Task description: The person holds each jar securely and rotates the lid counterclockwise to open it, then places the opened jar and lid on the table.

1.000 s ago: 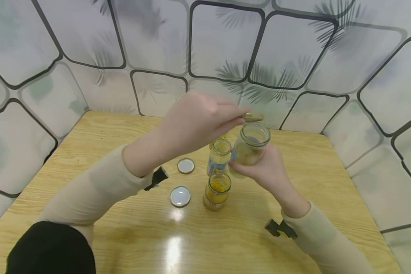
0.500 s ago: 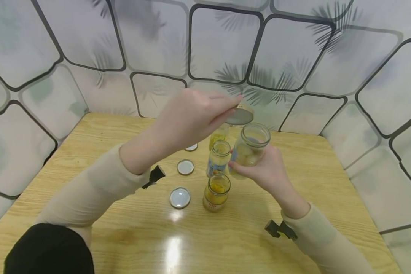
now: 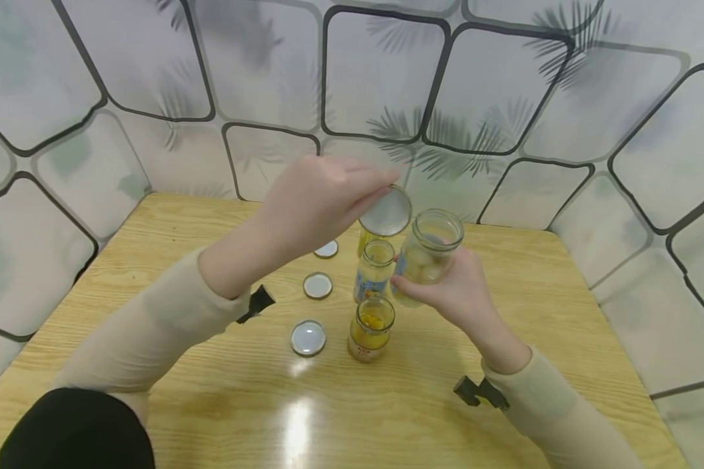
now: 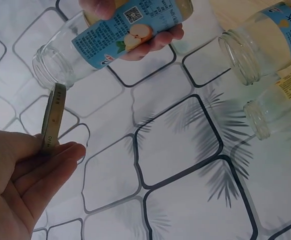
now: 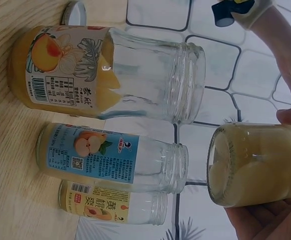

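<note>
My left hand point(image 3: 322, 198) pinches a round metal jar lid point(image 3: 386, 212) between thumb and fingers, its pale underside toward the head view. In the left wrist view the lid point(image 4: 54, 118) appears edge-on, close to the rim of an uncovered glass jar point(image 4: 120, 37) with a blue apple-picture label. My right hand point(image 3: 460, 286) grips this jar point(image 3: 425, 257) above the table, slightly tilted, with pale fruit pieces in liquid inside. Beside it stand three lidless jars: a peach-label jar point(image 5: 65, 72) nearest, a blue-label jar point(image 5: 93, 157) in the middle, a yellow-label jar point(image 5: 105, 202) behind.
Three lids lie on the wooden table point(image 3: 223, 404), left of the standing jars: a near lid point(image 3: 308, 338), a middle lid point(image 3: 317, 286) and a far lid point(image 3: 326, 249). A patterned wall point(image 3: 387, 71) borders the table behind and on both sides.
My left hand has moved left, carrying the lid away from above the held jar's mouth. The lid has turned from edge-on to show its underside. My right hand stays about where it was.
</note>
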Tool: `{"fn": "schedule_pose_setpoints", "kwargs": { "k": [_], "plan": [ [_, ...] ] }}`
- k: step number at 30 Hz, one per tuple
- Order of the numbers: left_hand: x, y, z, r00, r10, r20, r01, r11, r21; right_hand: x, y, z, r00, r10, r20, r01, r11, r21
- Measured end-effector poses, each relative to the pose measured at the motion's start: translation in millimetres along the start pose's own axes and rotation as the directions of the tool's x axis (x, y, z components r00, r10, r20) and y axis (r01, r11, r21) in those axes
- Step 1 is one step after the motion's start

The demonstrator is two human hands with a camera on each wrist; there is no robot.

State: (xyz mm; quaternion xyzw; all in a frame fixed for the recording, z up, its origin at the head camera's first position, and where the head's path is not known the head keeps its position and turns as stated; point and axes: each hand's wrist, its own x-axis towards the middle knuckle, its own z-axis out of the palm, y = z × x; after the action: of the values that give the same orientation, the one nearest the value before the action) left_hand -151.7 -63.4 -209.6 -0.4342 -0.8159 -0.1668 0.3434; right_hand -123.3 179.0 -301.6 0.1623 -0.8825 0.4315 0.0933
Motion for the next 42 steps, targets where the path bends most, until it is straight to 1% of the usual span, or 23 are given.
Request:
{"fn": "schedule_pose_setpoints", "kwargs": {
  "k": [6, 14, 17, 22, 25, 29, 32, 37, 42],
  "plan": [
    [-8.7, -3.8, 1.6, 1.000, -0.009, 0.002, 0.009, 1.000, 0.025, 0.8, -0.8, -0.4, 1.000, -0.010, 0.003, 0.010, 1.000, 0.006],
    [-21.4, -9.1, 5.4, 1.000, -0.002, 0.010, 0.001, 0.999, 0.053, 0.8, -0.6, 0.1, 1.000, -0.030, 0.009, 0.030, 1.000, -0.003],
    [-24.5, -10.6, 6.2, 1.000, -0.008, 0.019, 0.007, 0.998, 0.055, 0.8, -0.6, 0.3, 0.999, -0.034, 0.007, 0.034, 0.999, -0.007],
    [-29.9, -12.9, 6.0, 0.998, -0.038, 0.050, 0.035, 0.998, 0.057, 0.7, -1.2, 0.5, 0.999, -0.042, 0.009, 0.042, 0.999, -0.007],
    [-33.3, -14.5, 6.2, 0.997, -0.044, 0.056, 0.041, 0.997, 0.059, 0.3, -1.9, 0.6, 0.999, -0.036, 0.011, 0.036, 0.999, -0.003],
    [-38.2, -15.8, 7.6, 0.998, -0.031, 0.048, 0.028, 0.998, 0.060, -0.8, -2.3, 0.8, 1.000, -0.024, 0.009, 0.024, 1.000, 0.001],
    [-42.5, -15.9, 8.2, 0.998, -0.034, 0.053, 0.031, 0.998, 0.057, -1.5, -1.7, 1.1, 1.000, -0.018, 0.006, 0.018, 1.000, 0.000],
    [-51.7, -17.2, 8.8, 0.995, -0.064, 0.072, 0.061, 0.997, 0.046, -1.7, -1.9, 1.0, 1.000, -0.008, 0.007, 0.008, 1.000, -0.018],
    [-64.6, -19.1, 10.7, 0.993, -0.080, 0.089, 0.076, 0.996, 0.045, -1.9, -2.5, 0.8, 1.000, 0.001, 0.010, -0.001, 1.000, -0.029]
  ]
}}
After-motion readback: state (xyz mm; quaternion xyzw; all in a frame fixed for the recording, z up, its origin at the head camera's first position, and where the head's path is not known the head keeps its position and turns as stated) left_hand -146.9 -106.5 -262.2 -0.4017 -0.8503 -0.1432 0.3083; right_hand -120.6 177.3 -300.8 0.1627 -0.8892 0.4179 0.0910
